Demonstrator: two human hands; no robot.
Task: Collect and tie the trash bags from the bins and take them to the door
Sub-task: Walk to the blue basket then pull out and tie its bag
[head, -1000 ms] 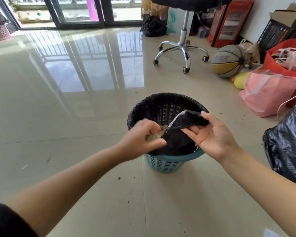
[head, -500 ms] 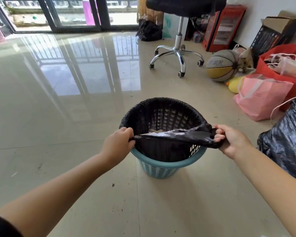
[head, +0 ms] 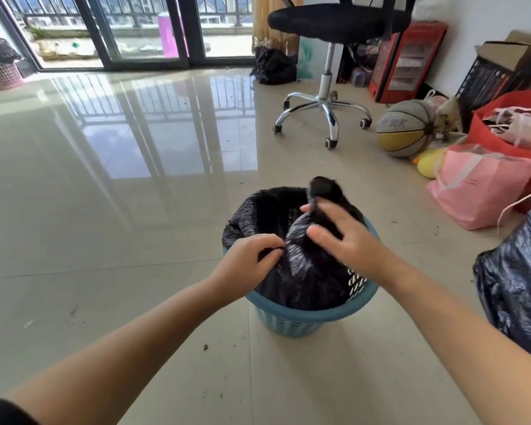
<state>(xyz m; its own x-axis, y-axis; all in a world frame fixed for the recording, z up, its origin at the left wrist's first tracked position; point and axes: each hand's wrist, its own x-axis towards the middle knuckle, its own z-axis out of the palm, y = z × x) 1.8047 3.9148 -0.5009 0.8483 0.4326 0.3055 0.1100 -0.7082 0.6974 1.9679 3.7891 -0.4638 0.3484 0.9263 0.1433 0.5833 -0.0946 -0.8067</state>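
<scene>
Black plastic fills the middle of our view: the trash bag (head: pixel 304 265) sits in the blue bin (head: pixel 301 314) on the tiled floor (head: pixel 105 210), its far edge draped over the rim while the near part is gathered up. Our left hand (head: pixel 246 262) grips a bunch of the film at the near rim, fingers (head: pixel 270 240) curled round it. Our right hand (head: pixel 347 237) is over the middle of the bin with a twisted tail of the bag passing up past its fingertips; motion blur keeps us from saying whether those fingers are pinching the tail or only pressing it, though they look fairly straight.

We judge this to be the knotting step, not yet finished. The thin film could slip out of a loose right-hand hold, and the half-made knot would fall open. Pulling hard against the part caught on the far rim might tear the bag or tip the light bin over. If the mouth closes badly, rubbish could spill on the way to the sliding glass door (head: pixel 135 29), which lies well apart across the room.

Another dark bag (head: pixel 515 289) stands near on the right, with a pink carrier bag (head: pixel 478 185) and an office chair (head: pixel 328 62) beyond.
</scene>
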